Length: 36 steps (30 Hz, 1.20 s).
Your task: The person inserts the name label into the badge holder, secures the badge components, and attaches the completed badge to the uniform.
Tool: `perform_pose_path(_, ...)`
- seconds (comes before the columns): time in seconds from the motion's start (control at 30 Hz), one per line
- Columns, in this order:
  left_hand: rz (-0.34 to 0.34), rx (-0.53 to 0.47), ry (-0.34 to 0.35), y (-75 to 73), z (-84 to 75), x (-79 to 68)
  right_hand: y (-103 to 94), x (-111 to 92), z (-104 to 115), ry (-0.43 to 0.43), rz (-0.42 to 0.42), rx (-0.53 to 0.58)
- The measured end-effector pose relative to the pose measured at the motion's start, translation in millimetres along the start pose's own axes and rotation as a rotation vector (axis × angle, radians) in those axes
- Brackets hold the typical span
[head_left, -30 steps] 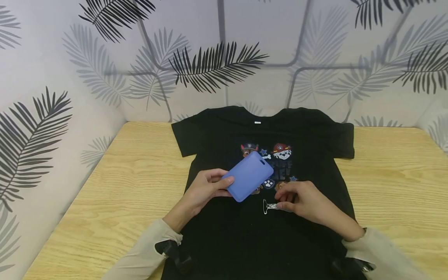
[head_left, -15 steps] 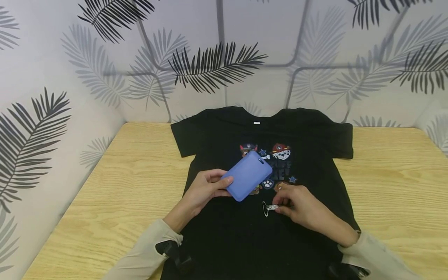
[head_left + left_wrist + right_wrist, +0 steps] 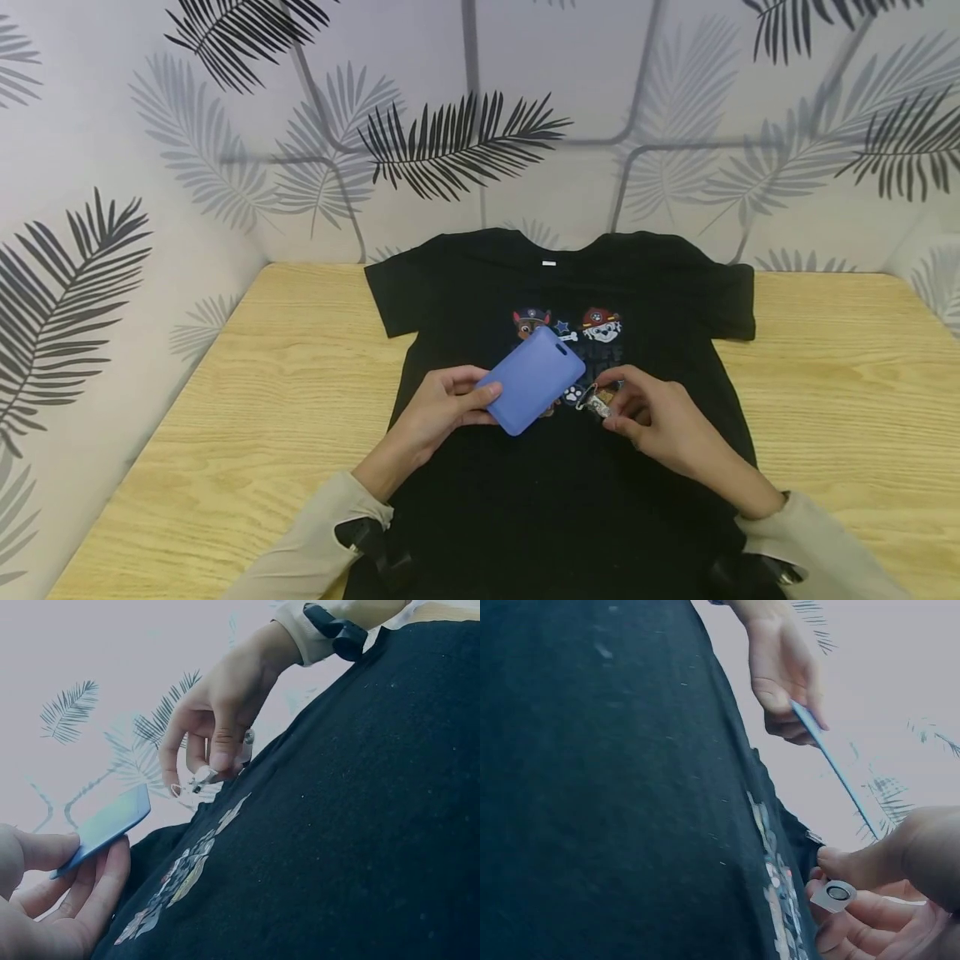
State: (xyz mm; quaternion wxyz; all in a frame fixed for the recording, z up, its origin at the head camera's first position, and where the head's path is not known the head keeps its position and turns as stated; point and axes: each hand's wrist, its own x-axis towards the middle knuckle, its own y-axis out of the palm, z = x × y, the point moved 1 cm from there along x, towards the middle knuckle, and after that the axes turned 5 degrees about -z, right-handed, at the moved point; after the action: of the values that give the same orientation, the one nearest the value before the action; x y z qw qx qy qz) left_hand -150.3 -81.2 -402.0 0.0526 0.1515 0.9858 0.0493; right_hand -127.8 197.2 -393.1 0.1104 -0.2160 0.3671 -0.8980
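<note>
My left hand (image 3: 438,412) grips a blue badge holder (image 3: 531,383) by its lower left corner, thumb on top and fingers beneath. The holder is tilted, and its slotted end points up and right. Close to its right edge, my right hand (image 3: 660,417) pinches a small badge clip (image 3: 596,402) with a metal end and a clear strap. A round snap (image 3: 837,892) shows on the strap in the right wrist view. The clip's metal end faces the holder; whether they touch cannot be told. Both hands are over a black T-shirt (image 3: 540,508) with printed cartoon dogs.
The T-shirt lies spread on a light wood table (image 3: 300,358), its collar toward the back. A wall covering with leaf patterns (image 3: 465,142) stands behind the table. Dark camera straps (image 3: 371,542) sit on the sleeves.
My right hand has raised the badge clip up and slightly right, turning it so its metal end points up-left toward the badge holder. The left hand has barely moved.
</note>
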Motion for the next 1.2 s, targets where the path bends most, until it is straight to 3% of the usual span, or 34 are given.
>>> perform_pose_path(0.17, 0.003, 0.001, -0.001, 1.0, 0.4, -0.7, -7.0, 0.7, -1.4, 0.036, -0.018, 0.052)
perform_pose_path(0.4, 0.009, 0.007, -0.004, 2.7, 1.7, -0.8, -8.7, 2.3, -7.9, 0.149, -0.022, 0.177)
perform_pose_path(0.6, 0.012, 0.002, -0.015, 4.2, 3.6, 0.1, -10.3, 4.4, -13.8, 0.242, -0.041, 0.193)
perform_pose_path(0.8, 0.022, 0.014, -0.017, 5.1, 4.1, 0.2, -14.4, 5.5, -15.2, 0.267, -0.088, 0.184)
perform_pose_path(1.2, 0.033, 0.014, -0.015, 5.1, 5.6, 0.2, -21.3, 6.1, -17.8, 0.332, -0.182, 0.275)
